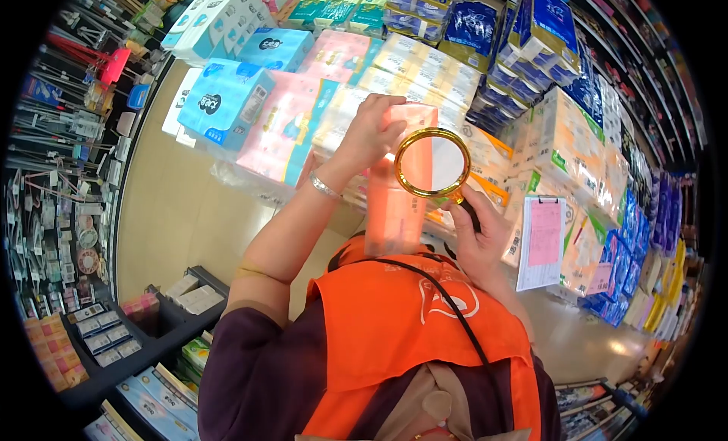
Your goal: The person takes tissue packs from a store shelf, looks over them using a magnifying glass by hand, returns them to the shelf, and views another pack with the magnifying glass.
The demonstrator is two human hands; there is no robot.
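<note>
My left hand (373,130), with a bracelet on its wrist, is closed around the upper end of a long peach-coloured tissue pack (394,206). The pack's lower end is close to my orange apron (394,320); whether they touch I cannot tell. In my right hand (481,229) is the dark handle of a gold-rimmed magnifying glass (433,163). Its round lens overlaps the right side of the pack in this view. The print on the pack is too small to read.
Stacked tissue packs stand in front: blue (227,100), pink (280,130) and dark blue (546,31). A clipboard with a pink sheet (543,232) leans on orange-and-white packs (572,145) at right. Shelves line both sides; a dark rack (205,278) stands at lower left.
</note>
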